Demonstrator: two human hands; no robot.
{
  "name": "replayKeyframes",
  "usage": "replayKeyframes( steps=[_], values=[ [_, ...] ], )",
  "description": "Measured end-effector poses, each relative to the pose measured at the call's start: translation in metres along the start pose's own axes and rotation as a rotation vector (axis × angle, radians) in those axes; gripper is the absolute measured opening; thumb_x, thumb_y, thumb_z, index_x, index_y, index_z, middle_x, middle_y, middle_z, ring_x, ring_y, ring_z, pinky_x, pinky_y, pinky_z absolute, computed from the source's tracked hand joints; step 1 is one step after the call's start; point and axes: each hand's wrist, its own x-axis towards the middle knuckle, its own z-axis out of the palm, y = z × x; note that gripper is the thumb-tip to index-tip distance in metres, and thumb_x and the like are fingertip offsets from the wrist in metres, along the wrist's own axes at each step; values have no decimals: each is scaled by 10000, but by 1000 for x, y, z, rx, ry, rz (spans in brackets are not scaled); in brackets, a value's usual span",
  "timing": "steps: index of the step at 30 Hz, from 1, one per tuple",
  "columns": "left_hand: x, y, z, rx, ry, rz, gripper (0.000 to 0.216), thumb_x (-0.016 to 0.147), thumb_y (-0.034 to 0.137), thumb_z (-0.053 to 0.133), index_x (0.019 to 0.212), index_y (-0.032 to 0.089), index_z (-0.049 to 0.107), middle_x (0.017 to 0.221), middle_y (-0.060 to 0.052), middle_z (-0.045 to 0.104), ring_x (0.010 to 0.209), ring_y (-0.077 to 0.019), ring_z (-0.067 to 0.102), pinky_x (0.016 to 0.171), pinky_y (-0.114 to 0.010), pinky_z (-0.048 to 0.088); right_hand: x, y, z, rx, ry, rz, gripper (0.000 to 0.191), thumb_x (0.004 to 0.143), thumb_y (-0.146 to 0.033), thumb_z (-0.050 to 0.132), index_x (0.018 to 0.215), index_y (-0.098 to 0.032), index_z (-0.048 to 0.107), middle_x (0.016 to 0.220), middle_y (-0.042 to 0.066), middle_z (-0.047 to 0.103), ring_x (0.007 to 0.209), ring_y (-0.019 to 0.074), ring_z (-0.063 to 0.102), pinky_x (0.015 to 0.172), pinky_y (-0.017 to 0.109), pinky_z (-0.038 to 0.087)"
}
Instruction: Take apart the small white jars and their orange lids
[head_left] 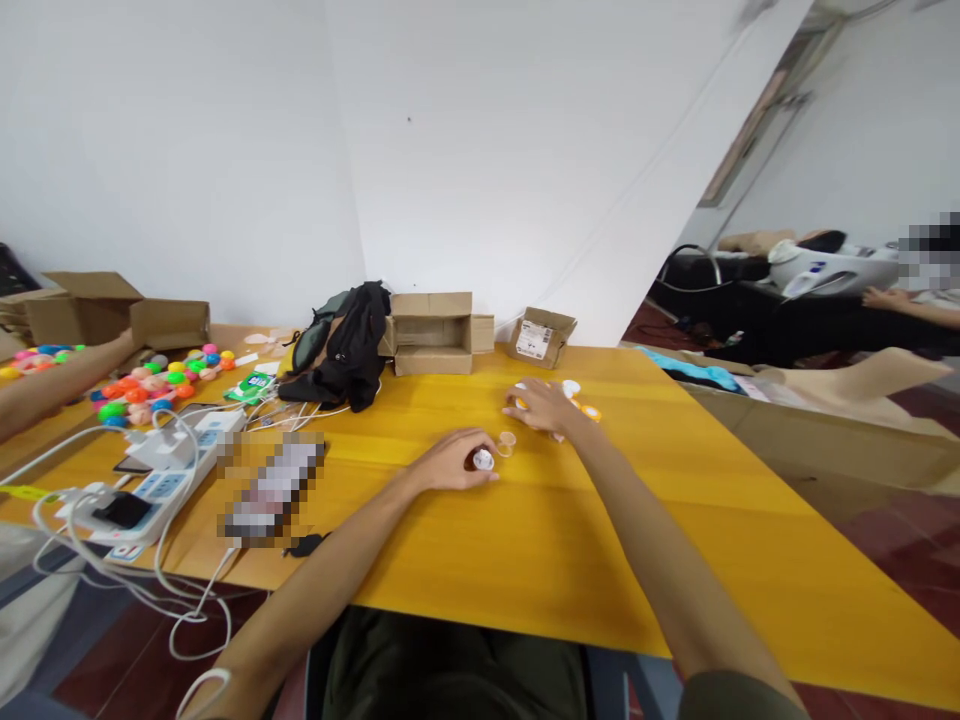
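My left hand is curled around a small white round piece, which shows between thumb and fingers. Just beyond its fingertips lies a clear round piece on the table. My right hand reaches farther out, palm down, fingers bent over small white and orange pieces. What its fingertips grip is mostly hidden. Beside that hand lie a white piece and an orange-rimmed white piece.
Along the wall stand an open cardboard box, a smaller box and a black bag. At left are a phone, a power strip with cables and colourful balls. Another person's arm reaches in from the left.
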Motion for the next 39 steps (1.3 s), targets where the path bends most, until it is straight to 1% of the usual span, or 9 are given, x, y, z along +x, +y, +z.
replayKeyframes(
  steps=[8, 14, 17, 20, 22, 26, 31, 34, 39],
  values=[
    [-3, 0, -2, -72, 12, -51, 190, 786, 250, 672, 946, 206, 578, 917, -5, 655, 808, -166, 595, 787, -277, 473, -27, 29, 17, 14, 66, -29, 296, 957, -458, 493, 1094, -300, 701, 1154, 90, 694, 1150, 312, 615, 1017, 502, 407],
    [-2, -3, 1, -146, 8, -84, 56, 825, 223, 572, 872, 197, 557, 796, 18, 610, 692, -132, 546, 673, -239, 448, -44, 15, 11, 44, 217, -153, 381, 973, -491, 446, 1213, -312, 682, 1343, 107, 632, 1251, 327, 557, 1055, 534, 367],
    [-1, -1, 2, -130, 13, -96, 46, 803, 207, 578, 844, 196, 564, 770, 21, 605, 677, -129, 535, 655, -232, 440, -50, -5, 4, 70, 143, -236, 369, 938, -468, 543, 1232, -285, 673, 1263, 114, 681, 1171, 315, 604, 1002, 478, 403],
    [-1, 3, 1, -99, 8, -101, 48, 785, 200, 583, 830, 200, 566, 742, 28, 594, 661, -125, 519, 635, -225, 427, -50, -21, -2, 31, 19, -260, 207, 919, -351, 593, 1030, -241, 728, 1052, 100, 753, 1032, 286, 664, 925, 404, 421],
    [-2, 4, 1, -71, 4, -93, 49, 781, 195, 582, 827, 202, 569, 738, 28, 597, 660, -127, 518, 635, -227, 424, -46, -28, -6, 8, -1, -221, 157, 914, -295, 596, 958, -218, 725, 1003, 103, 763, 985, 274, 681, 848, 351, 427],
    [-1, 3, 2, -13, 14, -58, 45, 776, 184, 583, 817, 202, 585, 784, 7, 633, 713, -144, 551, 697, -246, 443, -25, -40, -16, 80, 43, -118, 151, 929, -274, 579, 956, -202, 709, 1025, 97, 765, 929, 243, 698, 733, 287, 417],
    [0, 1, 3, 11, 0, -13, 30, 773, 177, 575, 788, 194, 595, 781, -5, 643, 709, -145, 547, 698, -247, 445, 14, -68, -18, 205, 99, -86, 105, 902, -293, 633, 934, -224, 706, 994, 67, 765, 899, 220, 695, 686, 255, 409],
    [0, 0, 4, 12, 0, -11, 52, 773, 175, 566, 800, 191, 608, 782, -7, 651, 691, -143, 546, 684, -246, 446, 33, -88, -14, 299, 84, -113, 86, 898, -305, 647, 933, -249, 701, 968, 40, 763, 884, 204, 691, 674, 242, 409],
    [0, 1, 5, 28, -3, -28, 77, 746, 145, 571, 796, 183, 615, 751, -6, 652, 659, -141, 547, 646, -240, 439, 48, -107, -7, 307, 42, -141, 42, 870, -270, 666, 866, -236, 691, 900, 33, 759, 798, 185, 676, 624, 237, 387]
  ],
)
